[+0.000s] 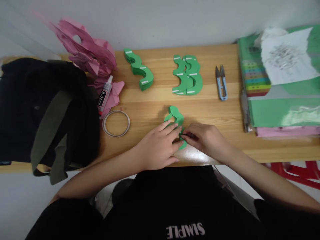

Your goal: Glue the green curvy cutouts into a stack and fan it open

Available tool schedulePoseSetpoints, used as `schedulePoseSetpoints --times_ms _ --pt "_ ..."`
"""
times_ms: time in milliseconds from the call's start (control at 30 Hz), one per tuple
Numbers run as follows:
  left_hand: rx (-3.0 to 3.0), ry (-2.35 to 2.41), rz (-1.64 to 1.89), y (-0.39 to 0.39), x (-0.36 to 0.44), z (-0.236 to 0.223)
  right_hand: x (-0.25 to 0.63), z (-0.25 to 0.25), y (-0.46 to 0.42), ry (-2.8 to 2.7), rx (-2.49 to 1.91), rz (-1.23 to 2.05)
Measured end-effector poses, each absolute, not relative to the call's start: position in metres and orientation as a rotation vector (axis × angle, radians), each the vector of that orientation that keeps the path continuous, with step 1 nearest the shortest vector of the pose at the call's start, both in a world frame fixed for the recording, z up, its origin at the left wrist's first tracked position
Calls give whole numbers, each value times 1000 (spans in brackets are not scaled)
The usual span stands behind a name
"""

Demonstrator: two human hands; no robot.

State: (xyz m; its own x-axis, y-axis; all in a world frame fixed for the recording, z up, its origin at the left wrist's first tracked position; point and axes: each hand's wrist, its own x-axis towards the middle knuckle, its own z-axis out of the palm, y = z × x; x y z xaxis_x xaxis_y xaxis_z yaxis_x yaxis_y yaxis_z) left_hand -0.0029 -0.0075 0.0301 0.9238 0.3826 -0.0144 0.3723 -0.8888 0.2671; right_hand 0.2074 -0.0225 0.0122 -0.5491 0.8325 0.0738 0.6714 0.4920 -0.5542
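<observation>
A wavy green paper cutout (pixel 177 115) lies on the wooden table near its front edge, partly covered by my hands. My left hand (pixel 160 143) rests flat across it with the fingers stretched out over its middle. At the cutout's right edge, the thumb and fingers of my right hand (pixel 203 136) are pinched together. Whatever is between those fingertips is too small and hidden to make out. Farther back are a stack of wavy green cutouts (pixel 140 70) and a group of overlapping ones (pixel 188 80), both with white strips on top.
Blue-handled thread snips (pixel 221 83) lie right of the cutouts. To the left are a tape roll (pixel 116 123), a B-7000 glue tube (pixel 105 95), crumpled pink paper (pixel 87 50) and a black bag (pixel 47 113). Green packs (pixel 287 111) with a torn white sheet (pixel 290 56) fill the right side.
</observation>
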Motion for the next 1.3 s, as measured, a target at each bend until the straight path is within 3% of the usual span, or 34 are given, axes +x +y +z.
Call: schedulePoseSetpoints --times_ms 367,867,1300 --pt "2792 557 64 -7 -3 31 216 12 -19 -2305 -1182 884" --pt "2799 583 -12 -8 -1 30 206 12 -29 -2528 -1226 437" --pt "2732 586 16 -8 -3 33 235 26 -18 -1638 -1616 1290"
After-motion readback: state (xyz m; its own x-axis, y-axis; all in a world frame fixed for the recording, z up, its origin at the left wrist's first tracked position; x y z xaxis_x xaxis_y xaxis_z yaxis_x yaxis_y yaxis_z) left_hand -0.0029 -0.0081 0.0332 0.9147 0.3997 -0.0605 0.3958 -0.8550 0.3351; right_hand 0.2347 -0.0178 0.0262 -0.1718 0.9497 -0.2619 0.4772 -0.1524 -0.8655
